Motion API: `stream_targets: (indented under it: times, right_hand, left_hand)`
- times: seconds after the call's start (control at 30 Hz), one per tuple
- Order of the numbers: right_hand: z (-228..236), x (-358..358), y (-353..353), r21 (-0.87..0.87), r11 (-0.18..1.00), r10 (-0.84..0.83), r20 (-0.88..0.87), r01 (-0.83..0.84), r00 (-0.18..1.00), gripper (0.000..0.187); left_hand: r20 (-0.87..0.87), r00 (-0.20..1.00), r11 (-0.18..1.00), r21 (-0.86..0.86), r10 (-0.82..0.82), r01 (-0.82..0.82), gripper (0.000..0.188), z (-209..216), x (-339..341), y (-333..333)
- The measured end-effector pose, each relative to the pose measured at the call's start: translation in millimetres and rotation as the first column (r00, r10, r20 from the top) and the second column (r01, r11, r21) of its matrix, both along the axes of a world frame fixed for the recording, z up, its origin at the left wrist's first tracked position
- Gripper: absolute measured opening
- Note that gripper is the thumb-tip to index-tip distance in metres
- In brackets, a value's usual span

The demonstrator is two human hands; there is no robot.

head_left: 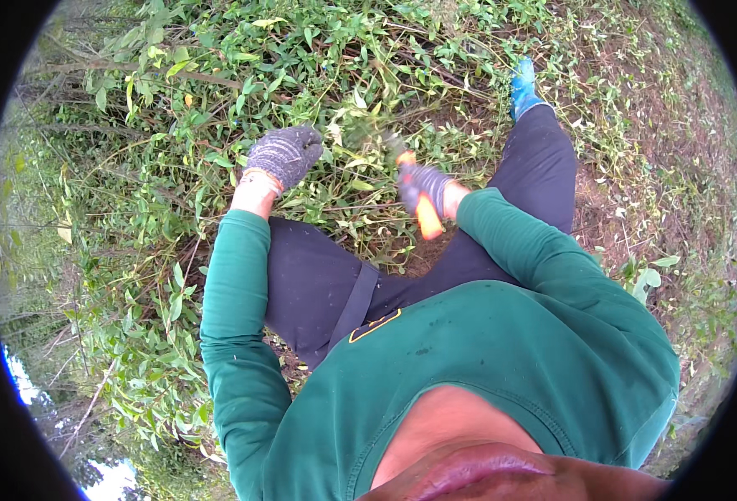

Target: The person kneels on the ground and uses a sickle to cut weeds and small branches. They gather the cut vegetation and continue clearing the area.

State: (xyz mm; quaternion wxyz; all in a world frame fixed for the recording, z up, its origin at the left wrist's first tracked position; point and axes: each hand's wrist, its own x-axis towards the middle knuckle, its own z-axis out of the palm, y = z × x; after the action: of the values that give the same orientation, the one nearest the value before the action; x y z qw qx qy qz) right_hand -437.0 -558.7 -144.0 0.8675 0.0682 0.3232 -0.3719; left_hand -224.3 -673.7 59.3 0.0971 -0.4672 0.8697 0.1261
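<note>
My left hand (285, 157), in a grey knitted glove, is closed in a fist among the leafy vines (260, 92). Whatever it may hold is hidden by the fingers. To its right, my right hand (421, 185), gloved in the same way, grips an orange-handled cutting tool (428, 219). Its handle sticks out on both sides of the fist. The grey blade points up and left toward the stems between my hands, too smeared by motion to show its exact shape.
Dense green undergrowth (151, 317) with thin branches spreads along the left. Brown soil with sparse weeds (635, 159) lies to the right. My dark-trousered legs (539, 163) are spread around the work spot, with a blue boot (522, 88) at the far right.
</note>
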Motion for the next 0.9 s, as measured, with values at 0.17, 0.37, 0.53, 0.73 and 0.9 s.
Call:
stream_targets:
  times: [0.17,0.37,0.53,0.73,0.9]
  right_hand:
    - [30.8,48.8,45.9,-0.111,0.88,0.397,-0.36,-0.461,0.844,0.03]
    - [50.6,3.6,11.4,-0.297,0.944,-0.288,-0.541,0.141,0.79,0.026]
    - [53.1,-28.7,19.4,-0.141,0.852,-0.519,-0.36,0.505,0.775,0.024]
    - [36.9,-5.6,42.8,0.059,0.997,-0.013,-0.51,0.05,0.86,0.028]
    - [-4.3,9.2,14.3,0.089,0.982,0.188,-0.552,-0.167,0.812,0.034]
  left_hand:
    - [0.045,0.994,0.994,0.052,-0.099,0.097,0.031,-9.6,-21.5,10.7]
    - [0.087,0.983,0.983,-0.08,-0.159,0.166,0.03,-45.4,-44.8,24.1]
    - [0.351,0.811,0.884,0.181,-0.467,0.431,0.025,-88.7,-68.5,52.4]
    - [0.447,0.791,0.82,-0.189,-0.418,0.54,0.042,-133.5,-91.8,42.6]
    - [0.425,0.902,0.997,0.062,-0.077,0.055,0.033,-176.1,-66.9,5.6]
